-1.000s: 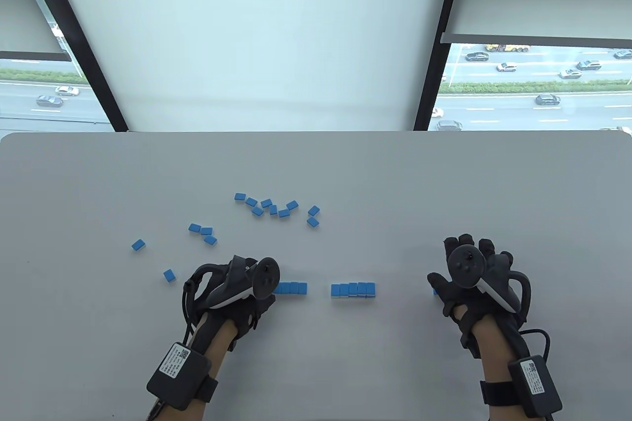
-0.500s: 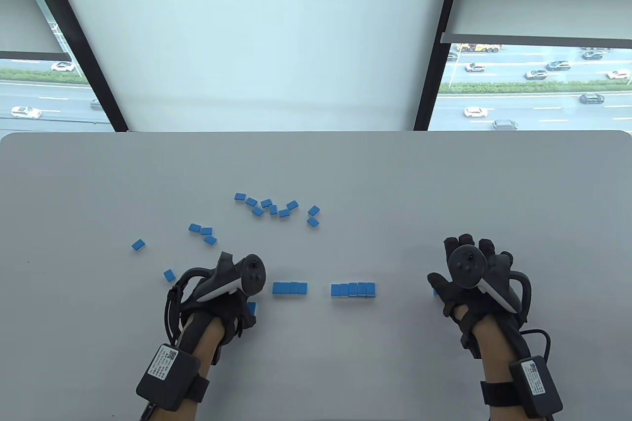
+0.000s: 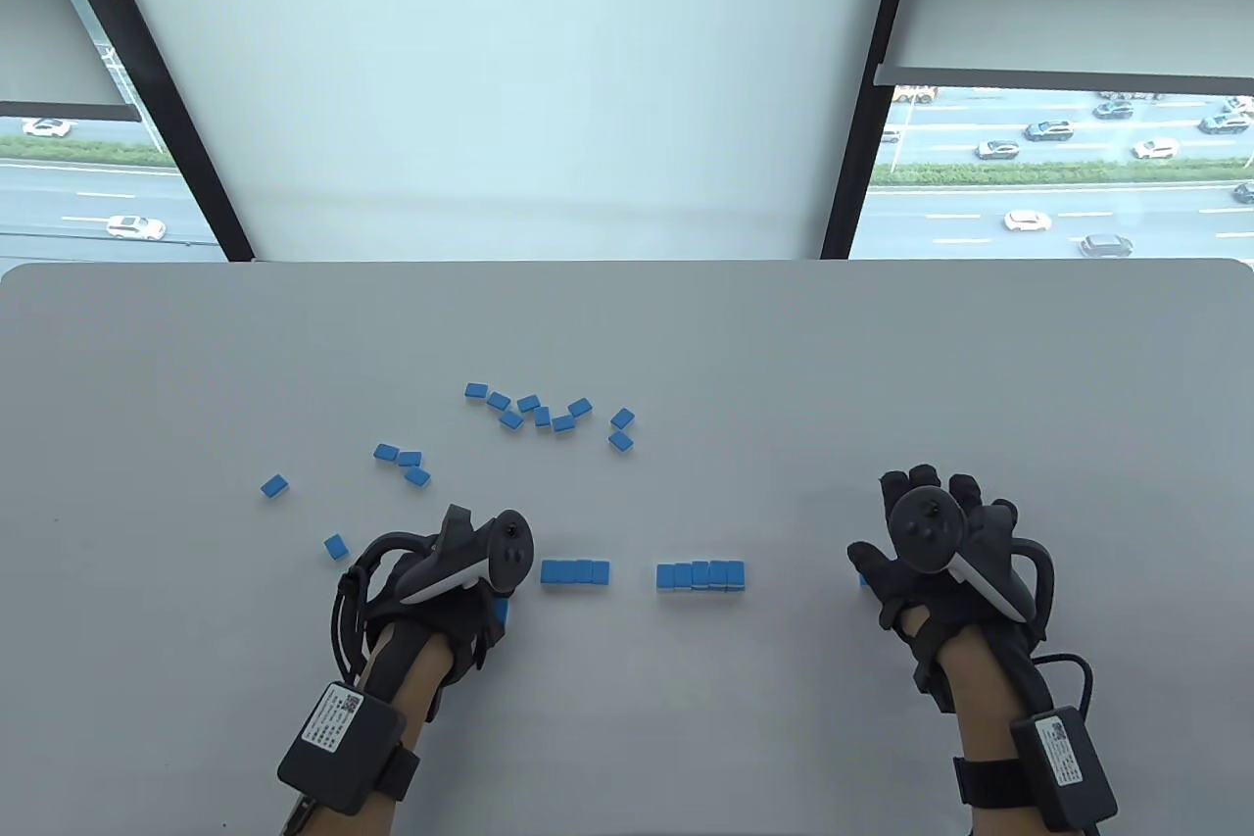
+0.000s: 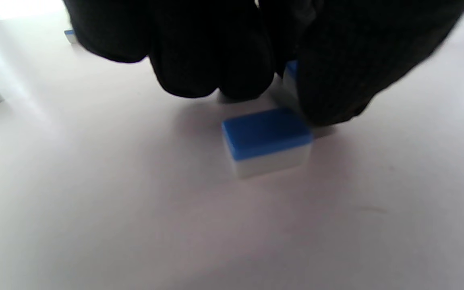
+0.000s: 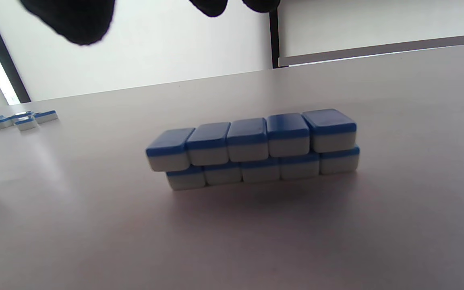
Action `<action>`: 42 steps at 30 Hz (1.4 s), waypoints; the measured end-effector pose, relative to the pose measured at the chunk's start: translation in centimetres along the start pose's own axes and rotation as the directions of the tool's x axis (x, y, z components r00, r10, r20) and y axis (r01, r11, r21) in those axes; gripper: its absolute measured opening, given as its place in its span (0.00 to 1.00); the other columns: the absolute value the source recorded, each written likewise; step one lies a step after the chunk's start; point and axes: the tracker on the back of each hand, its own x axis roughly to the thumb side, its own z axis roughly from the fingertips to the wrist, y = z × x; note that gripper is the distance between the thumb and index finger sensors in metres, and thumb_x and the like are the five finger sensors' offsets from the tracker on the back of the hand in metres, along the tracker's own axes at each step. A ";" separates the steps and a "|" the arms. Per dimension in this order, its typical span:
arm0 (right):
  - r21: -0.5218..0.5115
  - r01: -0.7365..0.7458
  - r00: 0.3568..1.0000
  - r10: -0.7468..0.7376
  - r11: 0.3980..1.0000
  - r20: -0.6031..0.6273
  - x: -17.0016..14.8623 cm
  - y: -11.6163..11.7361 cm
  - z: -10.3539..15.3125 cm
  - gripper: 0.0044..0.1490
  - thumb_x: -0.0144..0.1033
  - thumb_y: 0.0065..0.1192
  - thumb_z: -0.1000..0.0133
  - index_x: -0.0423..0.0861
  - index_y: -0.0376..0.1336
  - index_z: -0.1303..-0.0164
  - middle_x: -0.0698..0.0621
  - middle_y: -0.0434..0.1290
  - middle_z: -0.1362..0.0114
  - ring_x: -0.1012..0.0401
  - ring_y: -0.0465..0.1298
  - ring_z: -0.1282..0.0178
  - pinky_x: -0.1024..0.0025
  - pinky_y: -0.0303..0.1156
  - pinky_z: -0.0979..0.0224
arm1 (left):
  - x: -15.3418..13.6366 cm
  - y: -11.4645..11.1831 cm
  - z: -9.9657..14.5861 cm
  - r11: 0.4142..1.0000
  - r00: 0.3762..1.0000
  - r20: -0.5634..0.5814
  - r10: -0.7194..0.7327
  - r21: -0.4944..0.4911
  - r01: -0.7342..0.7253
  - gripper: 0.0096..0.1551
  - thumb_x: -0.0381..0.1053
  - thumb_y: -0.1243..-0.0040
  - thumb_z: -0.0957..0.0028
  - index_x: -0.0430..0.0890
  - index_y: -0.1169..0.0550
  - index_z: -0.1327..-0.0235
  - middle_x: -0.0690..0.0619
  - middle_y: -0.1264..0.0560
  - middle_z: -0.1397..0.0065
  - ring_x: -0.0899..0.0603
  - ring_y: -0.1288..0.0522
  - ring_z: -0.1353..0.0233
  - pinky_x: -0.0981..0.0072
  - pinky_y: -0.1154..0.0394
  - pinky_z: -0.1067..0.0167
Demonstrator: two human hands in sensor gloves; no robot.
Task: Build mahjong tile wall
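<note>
A tile [image 4: 267,139] on the surface [image 3: 627,699] is touched by the left hand [image 3: 446,581] fingers [image 4: 328,72]; the right hand [image 3: 940,562] is spread, holding nothing.

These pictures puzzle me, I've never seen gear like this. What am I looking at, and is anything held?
Two gloved human hands, each with a tracker strapped on its back. One camera looks down at the table; one sits on each wrist. Blue-and-white mahjong tiles lie scattered, and a two-layer wall stands mid-table. The left hand touches a tile, with another tile just before it; whether it grips is unclear. The right hand rests spread, holding nothing visible.
</note>
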 end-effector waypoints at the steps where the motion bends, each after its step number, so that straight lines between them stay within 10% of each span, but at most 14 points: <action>1: 0.000 0.000 1.000 0.000 1.000 0.000 0.0 0.0 0.0 0.54 0.65 0.54 0.52 0.51 0.42 0.21 0.47 0.40 0.16 0.38 0.38 0.21 0.33 0.31 0.31 | 0.0 0.0 0.0 1.000 1.000 0.000 0.001 0.002 -0.001 0.36 0.61 0.26 0.59 0.58 0.27 0.35 0.58 0.23 0.35 0.45 0.23 0.36 0.43 0.27 0.35; 15: 0.011 -0.009 1.000 0.009 1.000 -0.004 0.2 0.1 0.0 0.54 0.65 0.54 0.52 0.51 0.42 0.21 0.47 0.40 0.16 0.38 0.38 0.21 0.33 0.31 0.31 | 0.6 1.3 0.1 0.960 0.996 0.053 0.065 0.269 -0.077 0.35 0.57 0.25 0.60 0.50 0.23 0.38 0.57 0.17 0.45 0.47 0.16 0.47 0.44 0.21 0.42; 42: 0.009 -0.008 1.000 0.008 1.000 -0.002 0.3 -0.1 0.0 0.54 0.64 0.54 0.52 0.51 0.42 0.21 0.47 0.40 0.16 0.38 0.38 0.21 0.33 0.31 0.31 | 1.4 0.8 -1.0 0.978 0.994 0.066 0.087 0.184 -0.098 0.40 0.58 0.28 0.58 0.54 0.29 0.30 0.56 0.22 0.34 0.44 0.21 0.38 0.42 0.26 0.36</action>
